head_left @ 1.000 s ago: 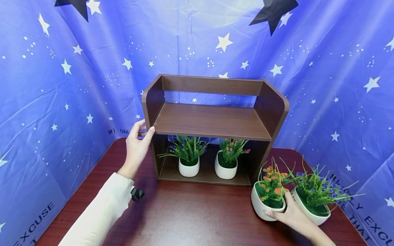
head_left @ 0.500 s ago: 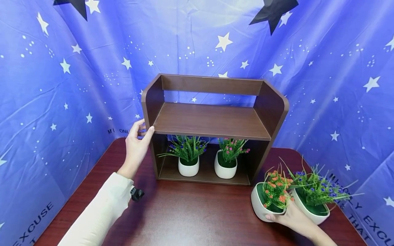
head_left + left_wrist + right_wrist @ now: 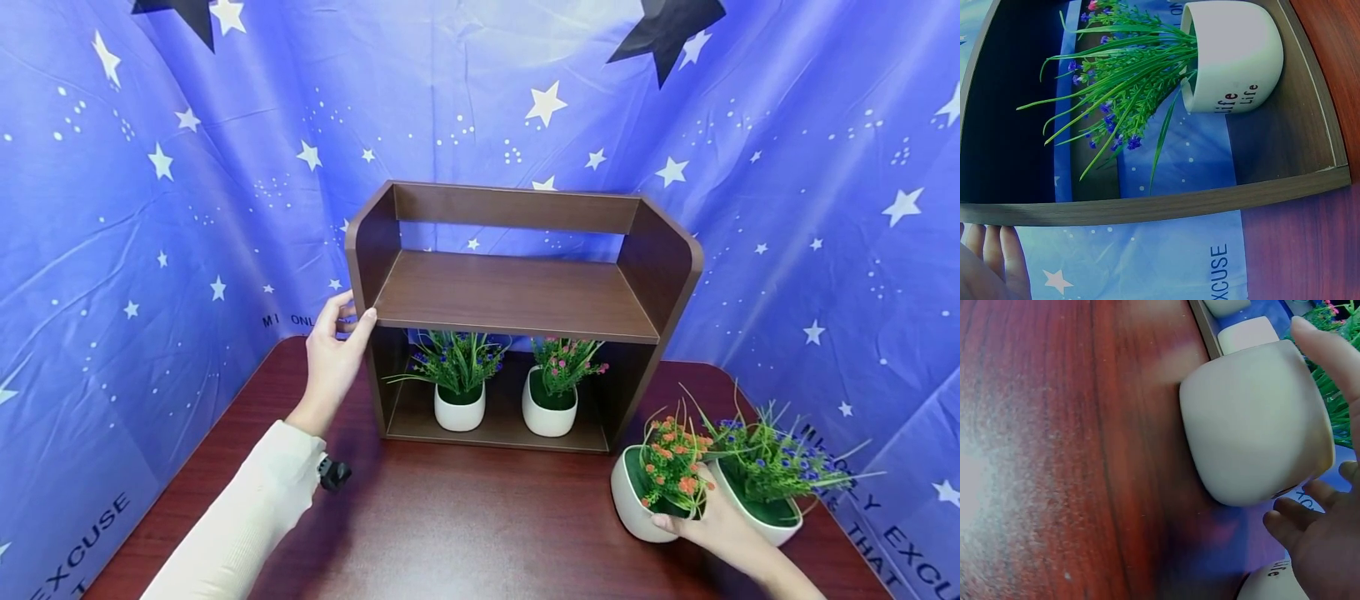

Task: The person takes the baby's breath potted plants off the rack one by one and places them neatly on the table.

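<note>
My left hand (image 3: 333,358) rests against the left side of a brown two-tier shelf (image 3: 517,292), thumb at its front edge. In the left wrist view, straight fingers (image 3: 1013,250) touch the side panel's outer face. My right hand (image 3: 720,525) is spread around the right side of a white pot (image 3: 637,500) with orange flowers, on the table at front right. Seen from the right wrist, the thumb (image 3: 1319,344) stands just off this pot's rim and the other fingertips are right at its side. Another white pot (image 3: 776,523), with blue flowers, stands behind the hand, partly hidden by it.
On the lower tier stand a blue-flowered pot (image 3: 460,412) and a pink-flowered pot (image 3: 550,414). The shelf stands on a reddish-brown table (image 3: 465,517). A blue star-printed curtain (image 3: 262,167) surrounds the table's back and sides.
The orange-flowered pot has turned in place, its flowers shifting slightly to the right. My right thumb has drawn back a little from its rim. The left hand has stayed still.
</note>
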### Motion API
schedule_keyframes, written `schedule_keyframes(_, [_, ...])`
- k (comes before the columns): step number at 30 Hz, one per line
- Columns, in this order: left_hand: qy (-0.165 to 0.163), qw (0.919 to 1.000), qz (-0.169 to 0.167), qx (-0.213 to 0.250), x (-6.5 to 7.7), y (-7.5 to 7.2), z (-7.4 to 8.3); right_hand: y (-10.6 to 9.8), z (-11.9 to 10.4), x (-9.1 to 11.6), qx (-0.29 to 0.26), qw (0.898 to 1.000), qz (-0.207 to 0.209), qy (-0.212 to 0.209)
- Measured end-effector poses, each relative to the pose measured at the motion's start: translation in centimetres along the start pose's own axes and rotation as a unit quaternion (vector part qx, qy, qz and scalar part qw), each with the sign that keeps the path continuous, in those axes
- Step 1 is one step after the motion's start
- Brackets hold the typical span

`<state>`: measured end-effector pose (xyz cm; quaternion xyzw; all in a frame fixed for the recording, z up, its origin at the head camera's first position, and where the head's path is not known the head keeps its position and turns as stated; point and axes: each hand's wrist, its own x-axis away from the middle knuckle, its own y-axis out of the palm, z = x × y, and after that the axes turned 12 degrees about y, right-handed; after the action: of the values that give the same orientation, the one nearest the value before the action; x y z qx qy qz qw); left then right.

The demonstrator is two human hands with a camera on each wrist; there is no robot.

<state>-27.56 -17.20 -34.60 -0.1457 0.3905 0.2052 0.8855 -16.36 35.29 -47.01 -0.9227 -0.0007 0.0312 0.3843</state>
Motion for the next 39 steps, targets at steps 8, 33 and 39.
schedule_keyframes(8, [0.001,1.0000,-0.003,0.006,0.0,0.1,-0.3,-1.5,-1.6,0.2,0.042,0.992,-0.024,0.117])
schedule_keyframes(33, [0.001,1.0000,0.000,0.002,-0.1,0.2,-0.3,-3.4,-4.0,-0.3,-0.115,0.989,0.006,-0.097])
schedule_keyframes(39, [0.001,1.0000,0.001,0.006,-0.1,0.1,-0.3,-4.3,-5.1,-0.5,-0.105,0.987,0.018,-0.124])
